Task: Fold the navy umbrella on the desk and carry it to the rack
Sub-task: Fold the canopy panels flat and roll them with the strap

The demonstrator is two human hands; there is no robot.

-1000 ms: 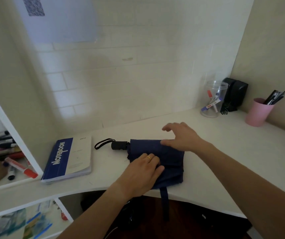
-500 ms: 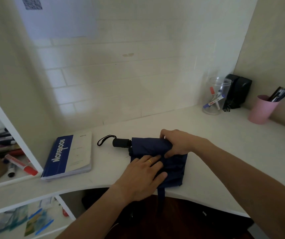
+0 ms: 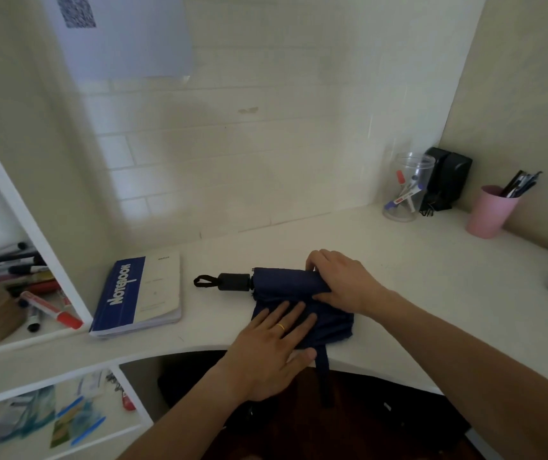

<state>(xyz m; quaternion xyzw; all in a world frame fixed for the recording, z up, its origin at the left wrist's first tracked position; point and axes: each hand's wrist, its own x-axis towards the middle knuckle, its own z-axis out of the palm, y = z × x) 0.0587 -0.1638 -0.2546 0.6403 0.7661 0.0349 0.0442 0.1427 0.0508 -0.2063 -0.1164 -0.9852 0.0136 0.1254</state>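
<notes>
- the white desk [image 3: 415, 277] curves around me; i see no rack anywhere from here, so the carry has not begun.
- the shelf unit [image 3: 50, 247] on my left holds markers and a brown jar, well apart from the work.
- the navy umbrella [image 3: 332, 330] lies collapsed near the desk's front edge, canopy gathered into a loose flat bundle rather than a tight roll. by my reading the folding is partway: shaft is in, fabric still wants wrapping.
- the notebook [image 3: 140, 293] sits just beside the umbrella's handle end, not touching it.
- my left hand [image 3: 272, 350] lies flat, fingers spread, palm pressing the near part of the canopy against the desk; it grips nothing.
- my right hand [image 3: 342, 280] is curled over the far edge of the fabric, pinching a fold of it.
- the pink cup [image 3: 489, 214] of pens and the clear jar [image 3: 405, 190] stand far off at the back right.
- the black handle [image 3: 234, 282] with its wrist loop points left, clear of both hands.
- the closure strap [image 3: 324, 373] dangles over the desk edge, unfastened; that, then the lift, remains.
</notes>
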